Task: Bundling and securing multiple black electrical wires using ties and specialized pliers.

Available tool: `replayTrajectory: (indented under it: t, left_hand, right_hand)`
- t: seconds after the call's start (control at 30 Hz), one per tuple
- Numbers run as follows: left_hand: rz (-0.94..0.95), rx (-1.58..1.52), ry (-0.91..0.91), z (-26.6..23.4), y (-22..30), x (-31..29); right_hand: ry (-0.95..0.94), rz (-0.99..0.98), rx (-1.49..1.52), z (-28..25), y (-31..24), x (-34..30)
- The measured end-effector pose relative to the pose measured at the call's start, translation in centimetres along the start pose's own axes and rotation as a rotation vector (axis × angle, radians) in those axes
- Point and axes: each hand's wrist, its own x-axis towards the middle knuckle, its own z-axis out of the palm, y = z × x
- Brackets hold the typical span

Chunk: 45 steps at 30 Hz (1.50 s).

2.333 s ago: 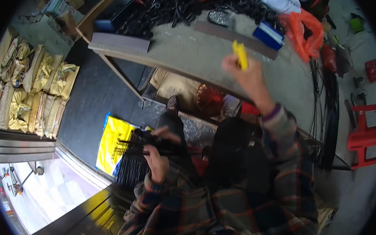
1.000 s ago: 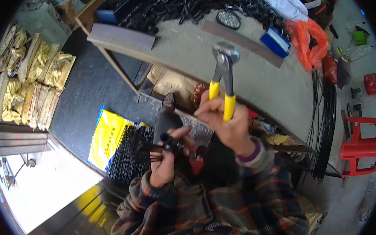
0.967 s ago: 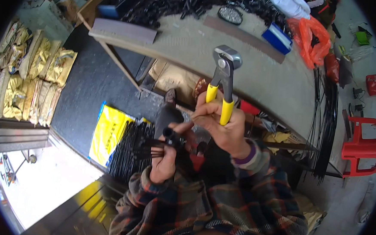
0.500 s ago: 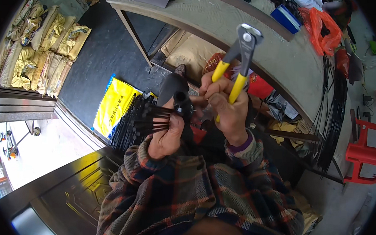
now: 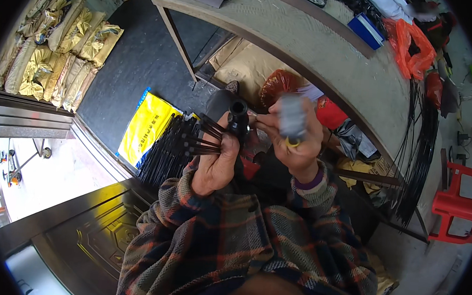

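Note:
My left hand (image 5: pixel 217 165) is closed round a black tubular piece (image 5: pixel 238 117) with its open end facing up. Several thin black rods (image 5: pixel 204 140) with knobbed ends stick out to the left from the same grip. In my right hand (image 5: pixel 305 143) is a pair of end-cutting pincers (image 5: pixel 293 116); their grey head is smeared by motion and one yellow handle shows below it. My right fingertips reach close to the tubular piece, and whether they pinch something small there cannot be made out.
Black rods (image 5: pixel 165 151) lie in a pile beside a yellow printed bag (image 5: pixel 146 126) at left. A long table (image 5: pixel 328 50) stands ahead, with black strands (image 5: pixel 420 159) hanging off its right end. There is a red plastic stool (image 5: pixel 455 204) at far right and stacked sacks (image 5: pixel 58 55) at far left.
The pincers' head has tipped down towards me, from standing upright above my right hand to lying in front of it. My left hand keeps its grip. The whole view has shifted slightly.

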Motion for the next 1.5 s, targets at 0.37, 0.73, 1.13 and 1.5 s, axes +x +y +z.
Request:
replayTrajectory:
  t: [0.37,0.73,1.13,1.5]
  left_hand:
    - [-0.047,-0.114,-0.024,-0.6,-0.2,-0.3]
    - [0.007,-0.085,0.022,-0.9,-0.2,-0.5]
    - [-0.063,-0.13,-0.032,-3.7,-1.7,-0.7]
    - [-0.115,0.07,0.023,-3.3,-1.9,-0.9]
  right_hand:
    - [0.091,0.327,0.688,2.6,-1.6,-1.4]
    - [0.065,0.246,0.557,3.0,-1.8,-0.9]
    - [-0.176,0.196,0.105,1.6,-1.2,-0.2]
    - [-0.654,-0.251,-0.621,-4.1,0.3,-0.1]
